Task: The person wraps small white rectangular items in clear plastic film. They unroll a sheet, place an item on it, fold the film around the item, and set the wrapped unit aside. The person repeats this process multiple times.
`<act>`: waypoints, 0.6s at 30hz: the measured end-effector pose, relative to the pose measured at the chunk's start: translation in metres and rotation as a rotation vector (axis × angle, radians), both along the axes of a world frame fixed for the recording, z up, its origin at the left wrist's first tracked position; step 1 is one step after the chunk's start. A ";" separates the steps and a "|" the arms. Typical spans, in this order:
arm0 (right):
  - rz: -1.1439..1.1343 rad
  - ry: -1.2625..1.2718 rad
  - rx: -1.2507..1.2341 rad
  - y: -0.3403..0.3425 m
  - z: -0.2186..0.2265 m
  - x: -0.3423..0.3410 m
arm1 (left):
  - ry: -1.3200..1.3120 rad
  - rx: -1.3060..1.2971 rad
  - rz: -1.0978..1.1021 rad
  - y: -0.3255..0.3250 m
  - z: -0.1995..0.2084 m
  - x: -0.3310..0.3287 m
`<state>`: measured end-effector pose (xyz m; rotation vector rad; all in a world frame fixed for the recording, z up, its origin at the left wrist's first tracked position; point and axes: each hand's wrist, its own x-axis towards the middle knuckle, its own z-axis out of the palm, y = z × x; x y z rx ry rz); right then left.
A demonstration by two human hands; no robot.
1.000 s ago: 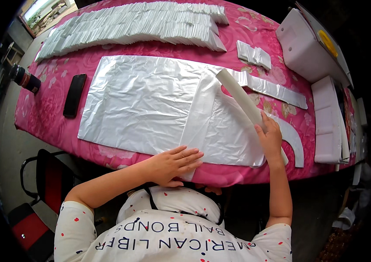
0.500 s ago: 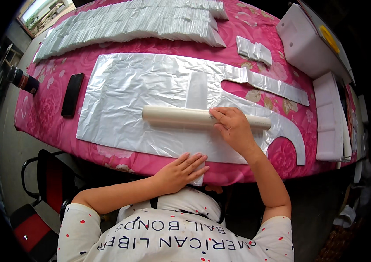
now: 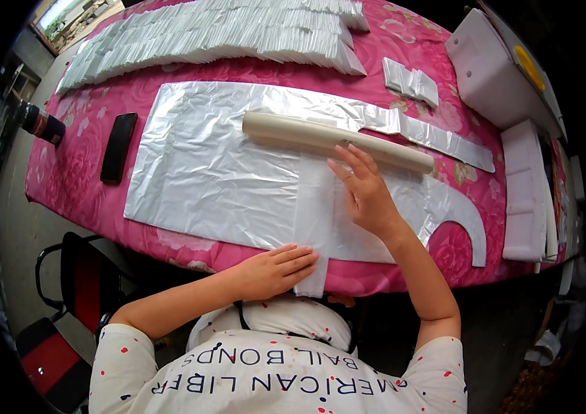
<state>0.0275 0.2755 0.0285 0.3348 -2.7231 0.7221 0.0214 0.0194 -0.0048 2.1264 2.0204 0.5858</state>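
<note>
A large silvery-white plastic sheet lies spread on the table, its right end cut into curved strap-like arms. Across its upper middle rests a cream-coloured pipe, tilted down toward the right. My right hand is at the pipe's near side with its fingers stretched and apart; whether the fingertips touch the pipe I cannot tell. A narrow whitish plastic strip runs from near the pipe to the table's near edge. My left hand lies flat on that strip by the edge, fingers extended.
Rows of folded white plastic pieces line the far side of the pink flowered tablecloth. A small folded stack lies far right, near white foam boxes. On the left are a black phone, a dark bottle and a chair.
The pipe has moved away from me and turned, its left end now farther off. My right hand's fingers have spread from around it. More of the strip shows near my left hand.
</note>
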 end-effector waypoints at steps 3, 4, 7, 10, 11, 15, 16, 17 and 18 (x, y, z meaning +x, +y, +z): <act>0.306 -0.251 -0.165 -0.017 -0.009 0.039 | -0.206 0.134 -0.019 -0.001 -0.005 -0.006; 0.310 -0.249 -0.137 -0.023 -0.005 0.048 | -0.259 0.162 -0.014 -0.002 -0.004 -0.008; 0.237 -0.183 -0.085 -0.035 -0.003 0.062 | -0.296 0.218 0.000 0.000 0.004 -0.015; 0.128 -0.071 -0.016 -0.037 -0.018 0.065 | -0.140 0.166 0.087 0.009 0.021 -0.023; 0.105 -0.032 0.013 -0.036 -0.021 0.065 | -0.129 0.133 0.128 0.013 0.019 -0.024; 0.072 0.046 0.017 -0.035 -0.020 0.061 | -0.082 0.138 0.219 0.018 0.012 -0.029; 0.063 0.027 -0.018 -0.035 -0.018 0.060 | -0.083 0.163 0.226 0.019 0.010 -0.030; 0.055 0.007 -0.053 -0.036 -0.015 0.059 | -0.084 0.187 0.233 0.020 0.009 -0.030; 0.045 -0.012 -0.086 -0.036 -0.014 0.057 | -0.152 0.183 0.278 0.022 0.010 -0.031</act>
